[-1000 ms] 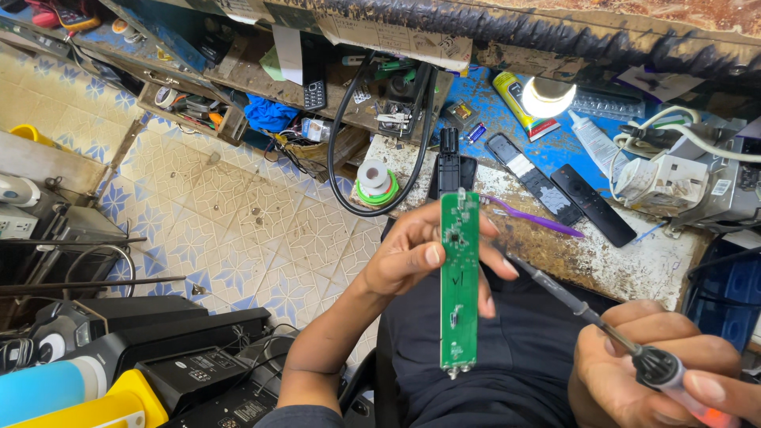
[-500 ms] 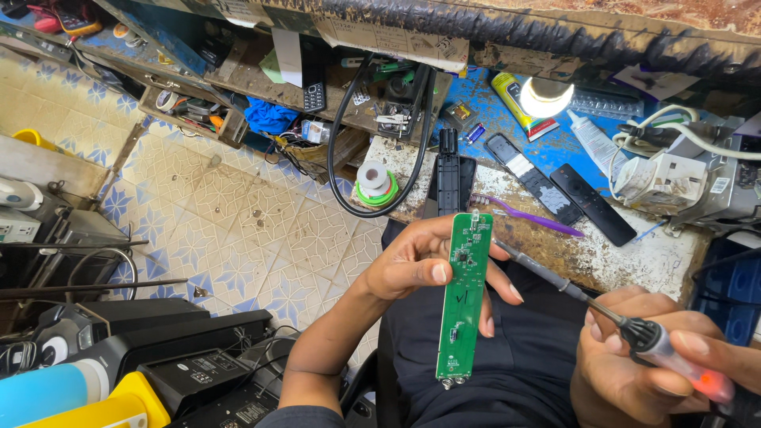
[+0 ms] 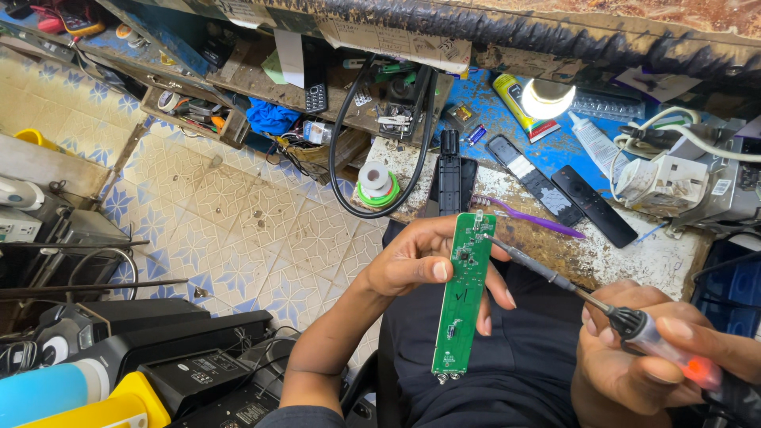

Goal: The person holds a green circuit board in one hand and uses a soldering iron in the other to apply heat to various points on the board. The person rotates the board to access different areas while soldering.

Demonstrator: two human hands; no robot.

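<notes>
The left hand (image 3: pixel 420 265) comes up from the lower left with the forearm angled across the lap, palm turned toward the camera, thumb pressed on the face of a long green circuit board (image 3: pixel 463 297) and the fingers curled behind its far edge, so the board is pinched upright with its lower end hanging free over the dark trousers (image 3: pixel 507 372). The right hand (image 3: pixel 634 357) sits low at the right, closed round the handle of a soldering iron (image 3: pixel 590 297), whose thin shaft slants up and left until its tip touches the board's upper end. Behind them the bench (image 3: pixel 634 254) carries two black remotes (image 3: pixel 555 190) and a purple toothbrush (image 3: pixel 527 216).
</notes>
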